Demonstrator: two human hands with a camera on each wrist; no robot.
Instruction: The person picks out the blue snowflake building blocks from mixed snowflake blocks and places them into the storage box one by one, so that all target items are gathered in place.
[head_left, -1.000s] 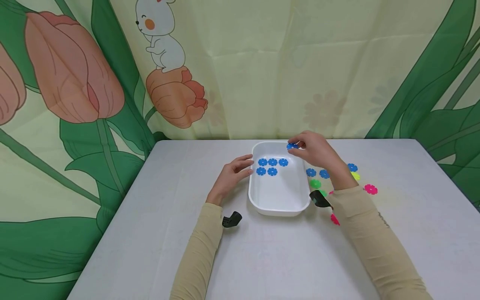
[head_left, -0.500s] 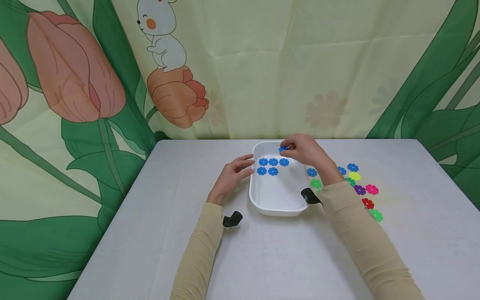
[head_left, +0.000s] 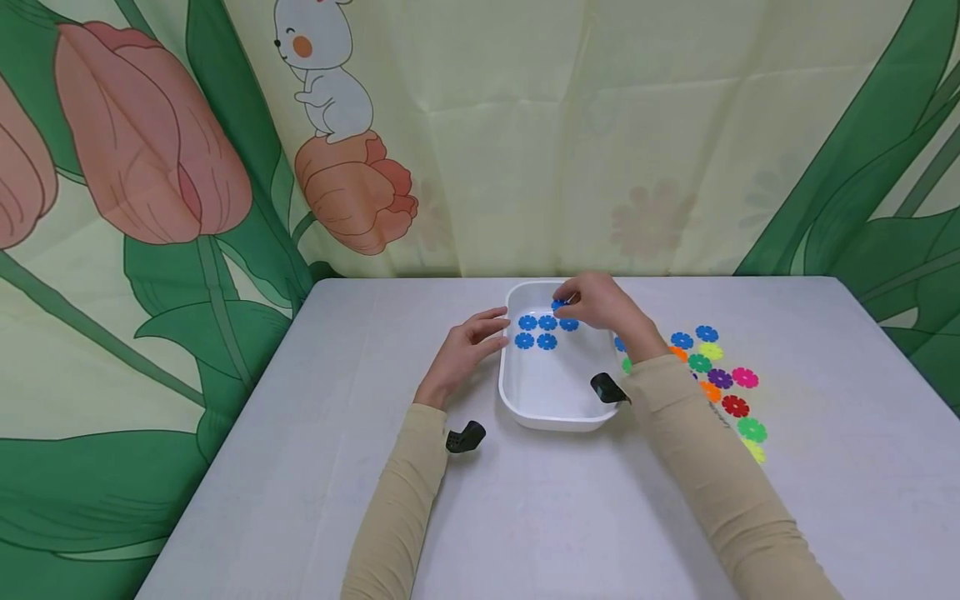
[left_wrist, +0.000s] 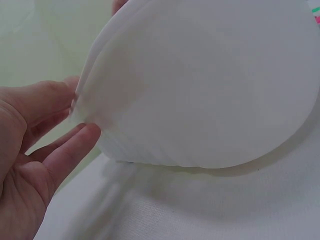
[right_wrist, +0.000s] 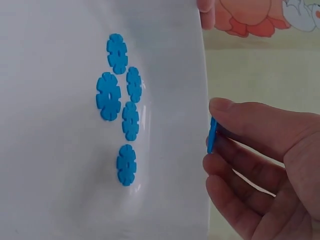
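Note:
My right hand [head_left: 602,305] pinches a blue flower-shaped plastic disc [right_wrist: 212,134] between thumb and fingers, over the far part of a white tray [head_left: 558,400]. Seen from the right wrist, that disc is edge-on, close to the tray's rim. Several more blue flower discs [head_left: 547,342] lie flat on the tray's floor, set out in two rows in the head view. At the tray's left side, my left hand [head_left: 463,350] touches the rim and outer wall with loosely extended fingers. Its thumb and fingertips [left_wrist: 91,134] press lightly against the white wall in the left wrist view.
Loose flower discs in several colours, among them a red one [head_left: 736,406] and a purple one [head_left: 720,378], lie on the white table [head_left: 300,500] right of the tray, partly hidden by the right forearm. A printed curtain [head_left: 510,150] hangs behind the table.
My right hand has moved left and slightly toward me with the blue disc, coming nearer the back row of discs. The left hand and the tray have stayed in place.

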